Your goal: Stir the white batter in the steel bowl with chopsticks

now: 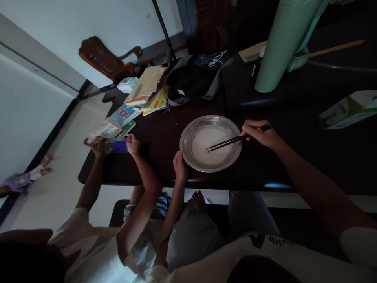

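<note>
A round metal bowl (186, 151) stands near the front edge of the dark table, holding a whitish liquid or batter (203, 141). My right hand (259, 133) grips a pair of black chopsticks (226, 142). Their tips dip into the white mixture near the bowl's middle. My left hand (179, 167) is closed against the bowl's near left rim, steadying it from the side. The thumb rests up by the rim, and the fingers are partly hidden.
A person sits at my left, their hands (133, 144) on a blurred blue device (118, 145). Books (147, 88) and a black bag (188, 78) lie at the back left. A green cylinder (284, 47) stands behind the bowl; a green-white carton (347, 110) is at right.
</note>
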Action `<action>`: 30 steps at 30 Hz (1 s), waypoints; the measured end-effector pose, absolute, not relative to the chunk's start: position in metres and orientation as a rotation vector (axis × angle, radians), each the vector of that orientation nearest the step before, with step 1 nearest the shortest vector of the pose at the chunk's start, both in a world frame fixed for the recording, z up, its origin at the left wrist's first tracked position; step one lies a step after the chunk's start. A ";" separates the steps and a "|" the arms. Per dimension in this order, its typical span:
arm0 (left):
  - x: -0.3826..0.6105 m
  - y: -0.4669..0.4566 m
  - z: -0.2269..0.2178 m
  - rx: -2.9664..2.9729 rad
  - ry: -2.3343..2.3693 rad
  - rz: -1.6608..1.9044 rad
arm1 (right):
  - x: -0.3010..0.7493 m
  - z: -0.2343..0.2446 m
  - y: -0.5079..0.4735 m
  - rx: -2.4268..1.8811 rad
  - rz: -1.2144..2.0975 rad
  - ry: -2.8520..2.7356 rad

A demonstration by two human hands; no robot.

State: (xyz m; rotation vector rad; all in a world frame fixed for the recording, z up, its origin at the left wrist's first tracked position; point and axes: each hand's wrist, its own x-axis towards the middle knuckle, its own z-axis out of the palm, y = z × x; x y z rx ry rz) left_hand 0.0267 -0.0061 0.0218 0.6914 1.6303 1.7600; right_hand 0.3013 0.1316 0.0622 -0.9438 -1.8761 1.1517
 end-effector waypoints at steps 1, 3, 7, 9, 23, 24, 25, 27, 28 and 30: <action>0.027 -0.006 0.022 0.701 1.628 1.758 | 0.300 0.062 0.131 -0.945 1.142 -1.893; 0.027 -0.006 0.022 0.717 1.633 1.754 | 0.300 0.063 0.132 -0.971 1.090 -1.880; 0.027 -0.006 0.022 0.712 1.637 1.755 | 0.301 0.065 0.132 -1.005 1.057 -1.813; 0.026 -0.006 0.020 0.701 1.623 1.767 | 0.301 0.065 0.132 -0.979 1.103 -1.828; 0.024 -0.006 0.017 0.715 1.576 1.776 | 0.300 0.061 0.133 -0.930 1.140 -1.880; 0.024 -0.006 0.018 0.711 1.582 1.771 | 0.299 0.060 0.133 -0.923 1.137 -1.903; 0.025 -0.006 0.019 0.706 1.586 1.772 | 0.298 0.060 0.133 -0.929 1.120 -1.911; 0.026 -0.006 0.019 0.693 1.590 1.778 | 0.299 0.059 0.135 -0.972 1.055 -1.875; 0.026 -0.006 0.019 0.690 1.593 1.777 | 0.300 0.058 0.136 -1.000 1.025 -1.843; 0.026 -0.006 0.019 0.695 1.601 1.774 | 0.302 0.058 0.137 -1.031 1.007 -1.787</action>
